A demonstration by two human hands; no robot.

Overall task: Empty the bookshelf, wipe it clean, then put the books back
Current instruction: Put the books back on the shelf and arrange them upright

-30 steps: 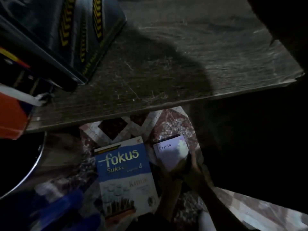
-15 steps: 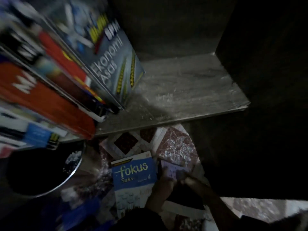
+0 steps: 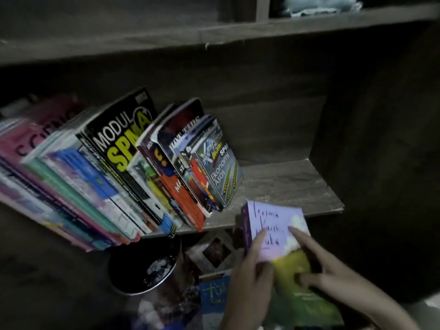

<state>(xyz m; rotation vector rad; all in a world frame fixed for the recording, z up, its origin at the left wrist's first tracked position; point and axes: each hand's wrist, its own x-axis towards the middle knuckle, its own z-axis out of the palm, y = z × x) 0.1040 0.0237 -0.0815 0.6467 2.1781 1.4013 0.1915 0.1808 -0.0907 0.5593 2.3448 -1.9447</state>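
A lilac-and-green paperback point(image 3: 276, 225) hangs in front of the shelf's front edge, its top corner over the bare wooden board point(image 3: 285, 184). My left hand point(image 3: 247, 277) grips its spine side, and my right hand point(image 3: 333, 275) holds its lower right part with the index finger laid across the cover. A row of several leaning schoolbooks point(image 3: 114, 177) fills the left and middle of the shelf; the rightmost is a grey "Ekonomi Asas" book point(image 3: 219, 172).
On the floor below lie a blue "fokus" book point(image 3: 212, 296) and a dark round metal-rimmed container point(image 3: 142, 265). A dark side panel point(image 3: 381, 139) closes the shelf on the right. An upper shelf point(image 3: 214, 34) runs across the top.
The view has tilted up from the floor to the shelf. Both hands have lifted the lilac book from the floor up to the shelf's front edge.
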